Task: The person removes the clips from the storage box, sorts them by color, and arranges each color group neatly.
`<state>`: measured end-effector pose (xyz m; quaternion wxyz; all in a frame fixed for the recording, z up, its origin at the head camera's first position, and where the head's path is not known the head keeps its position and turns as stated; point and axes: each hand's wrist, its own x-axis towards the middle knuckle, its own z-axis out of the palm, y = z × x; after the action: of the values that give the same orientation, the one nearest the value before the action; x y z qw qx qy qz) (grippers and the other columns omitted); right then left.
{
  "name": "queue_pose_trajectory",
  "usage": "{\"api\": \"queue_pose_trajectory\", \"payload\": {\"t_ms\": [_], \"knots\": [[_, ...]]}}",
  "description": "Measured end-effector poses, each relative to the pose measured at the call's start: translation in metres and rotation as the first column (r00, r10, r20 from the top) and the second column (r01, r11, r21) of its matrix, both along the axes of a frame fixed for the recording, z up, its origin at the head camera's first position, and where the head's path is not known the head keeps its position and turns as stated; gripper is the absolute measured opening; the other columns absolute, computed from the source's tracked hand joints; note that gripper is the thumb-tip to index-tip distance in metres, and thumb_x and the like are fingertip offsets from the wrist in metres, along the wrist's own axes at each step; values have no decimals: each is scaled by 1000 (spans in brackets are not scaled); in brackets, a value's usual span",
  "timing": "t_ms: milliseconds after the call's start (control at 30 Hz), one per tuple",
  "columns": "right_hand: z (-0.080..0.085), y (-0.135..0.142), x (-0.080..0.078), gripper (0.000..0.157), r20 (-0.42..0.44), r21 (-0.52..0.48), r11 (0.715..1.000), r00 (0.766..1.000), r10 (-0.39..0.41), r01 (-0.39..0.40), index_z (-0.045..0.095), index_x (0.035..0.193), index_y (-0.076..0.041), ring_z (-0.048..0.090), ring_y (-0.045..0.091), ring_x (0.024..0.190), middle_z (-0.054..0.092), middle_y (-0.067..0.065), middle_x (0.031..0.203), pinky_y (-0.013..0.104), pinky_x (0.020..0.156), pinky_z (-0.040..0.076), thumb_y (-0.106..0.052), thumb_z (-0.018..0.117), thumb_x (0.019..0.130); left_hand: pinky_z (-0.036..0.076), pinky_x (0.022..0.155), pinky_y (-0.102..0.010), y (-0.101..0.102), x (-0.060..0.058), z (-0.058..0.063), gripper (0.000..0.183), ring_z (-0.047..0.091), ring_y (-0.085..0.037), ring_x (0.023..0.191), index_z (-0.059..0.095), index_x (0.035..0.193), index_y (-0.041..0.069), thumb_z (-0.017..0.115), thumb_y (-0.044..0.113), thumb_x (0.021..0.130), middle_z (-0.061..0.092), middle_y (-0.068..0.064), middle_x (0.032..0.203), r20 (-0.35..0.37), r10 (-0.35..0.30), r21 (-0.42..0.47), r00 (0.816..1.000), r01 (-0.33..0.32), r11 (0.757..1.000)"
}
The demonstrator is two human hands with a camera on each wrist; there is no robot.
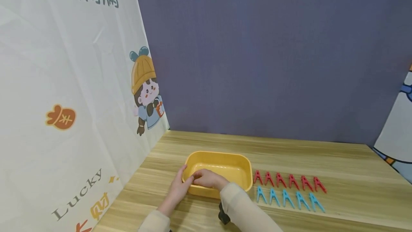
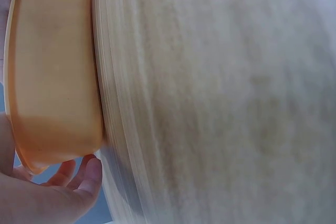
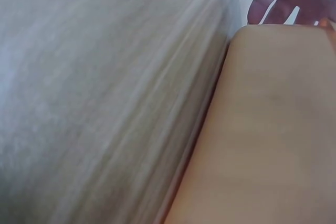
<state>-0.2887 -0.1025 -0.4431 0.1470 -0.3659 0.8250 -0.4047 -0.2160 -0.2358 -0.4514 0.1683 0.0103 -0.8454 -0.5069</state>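
Observation:
A yellow plastic basin (image 1: 239,158) sits on the wooden table, its inner floor bare where it shows. My left hand (image 1: 180,185) holds the basin's left end, with the thumb at the rim and the fingers around the outside; the left wrist view shows those fingers (image 2: 90,174) at the lower corner. Over the front rim reaches my right hand (image 1: 207,178), its fingers bent inside the basin near the left thumb. Whatever its fingertips may hold is hidden. To the basin's right lie a row of several red clothespins (image 1: 280,180) and a row of several blue clothespins (image 1: 286,198).
The wooden table (image 1: 354,178) extends to the right beyond the clothespins. A white printed sheet (image 1: 80,81) hangs at the left, and a dark blue-grey panel (image 1: 257,63) stands at the back. Under the right wrist is a black device (image 1: 223,214).

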Motion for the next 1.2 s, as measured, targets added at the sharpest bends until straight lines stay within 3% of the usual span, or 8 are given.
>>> {"api": "queue_pose_trajectory", "payload": {"t_ms": [133,300,400,533,767,1000,1200], "knots": [[2,1,1,19,-40,29,1000,999,6,-5,67,98,-3,54,12,81,64,0,91,27,74,45,-14,60,84,29,99,-57,0,-1,-1,53,35,-47,122,39,133,-6,58,12,87,39,-33,132,-20,-2,3,1000,2,1000],[5,7,1,23,-30,43,999,1000,8,-7,67,101,-3,53,10,82,64,0,95,25,74,45,-13,61,81,29,99,-56,2,-2,-2,54,36,-46,121,39,133,-6,59,12,86,40,-32,131,-31,0,0,1000,0,1000],[7,12,0,22,88,8,999,995,-34,34,66,101,-4,48,8,63,59,-1,75,23,56,42,-13,64,81,29,99,-57,4,-3,-2,54,35,-47,122,38,133,-6,58,12,87,39,-32,132,-19,-10,2,1000,10,1000],[12,20,-4,24,267,-93,988,959,-92,121,61,104,-3,41,10,49,49,1,61,20,44,36,-10,64,82,27,99,-59,4,-3,-1,53,31,-48,123,35,135,-6,55,10,89,35,-33,135,4,-22,22,1000,22,1000],[24,34,-6,29,320,-161,975,942,-96,153,58,110,1,59,20,65,61,13,83,31,56,54,-8,61,83,28,99,-59,-1,-2,-4,53,33,-49,122,35,136,-3,55,13,89,35,-33,135,27,-2,11,1000,2,1000],[42,45,-3,32,306,-217,970,951,-41,112,55,115,4,64,31,72,60,24,92,40,64,56,-8,60,86,28,99,-60,-2,-2,-3,54,33,-49,122,35,137,-2,55,14,90,35,-33,135,38,4,0,999,-4,1000],[56,60,2,34,280,-229,969,959,-31,98,53,119,4,62,23,69,60,19,90,44,66,55,-9,60,88,27,99,-59,-1,-2,-2,54,33,-49,122,35,136,-3,55,13,89,35,-33,134,26,-2,-13,1000,3,1000]]}}
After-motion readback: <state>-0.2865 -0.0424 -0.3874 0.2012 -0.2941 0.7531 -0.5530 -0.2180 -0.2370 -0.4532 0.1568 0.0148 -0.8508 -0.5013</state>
